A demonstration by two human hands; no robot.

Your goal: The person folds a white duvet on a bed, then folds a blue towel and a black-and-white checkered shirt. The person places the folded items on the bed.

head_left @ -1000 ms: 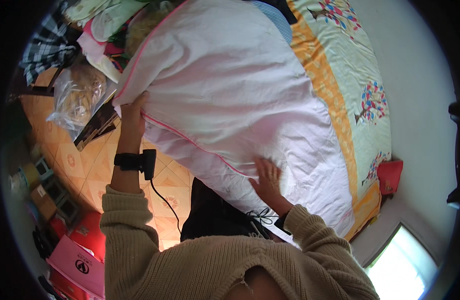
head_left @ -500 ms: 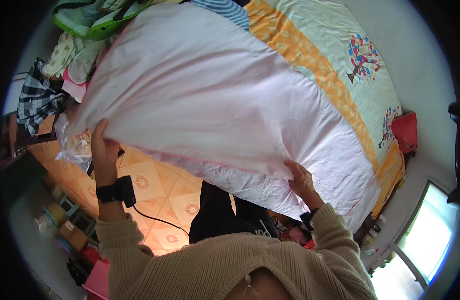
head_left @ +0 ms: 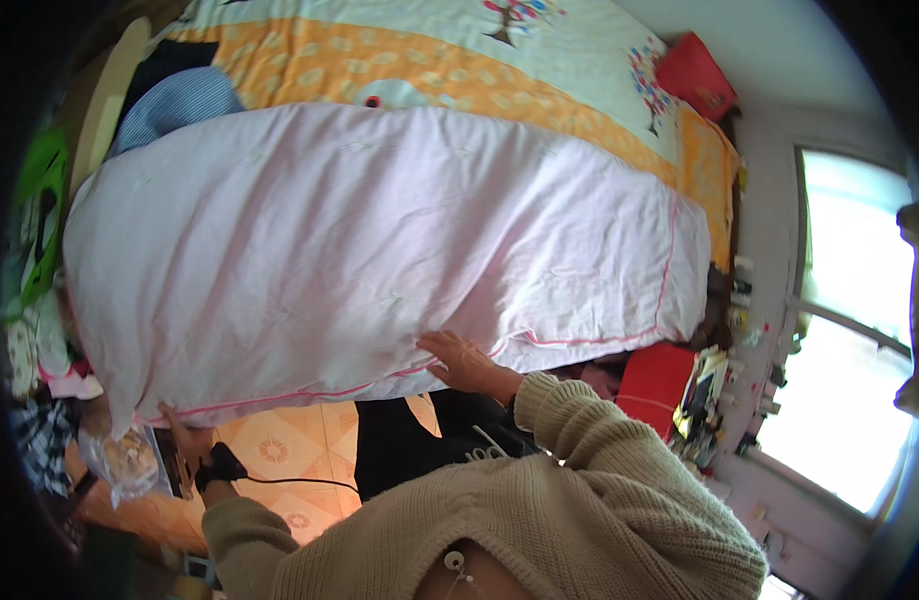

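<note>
The pale pink blanket (head_left: pixel 329 250) lies spread out in front of you, with its long near side close to your tummy. Both your hands are at that near side. Your left hand (head_left: pixel 186 437) is at the blanket's near left corner. One finger or thumb shows on top of the edge and the rest of the hand is just below it. I cannot tell if you are pinching the cloth there. Your right hand (head_left: pixel 464 362) is open, with the fingers reaching onto the blanket, near the middle of its near edge and by the bright pink trim (head_left: pixel 369 386). Most of the blanket is past your hands, and it has soft folds and wrinkles.

Past the blanket's far side is the bed cover (head_left: pixel 579 65), with a wide orange band and little trees on it. A blue striped thing (head_left: pixel 184 105) pokes out at the blanket's far left. A red bag or pouch (head_left: pixel 696 77) sits beyond its far right end. By its near left corner, next to your left hand, is a clear plastic bag (head_left: pixel 124 460). The orange tile floor (head_left: pixel 274 445) shows just below its near edge. The bright window (head_left: pixel 849 260) is off past its right end.
</note>
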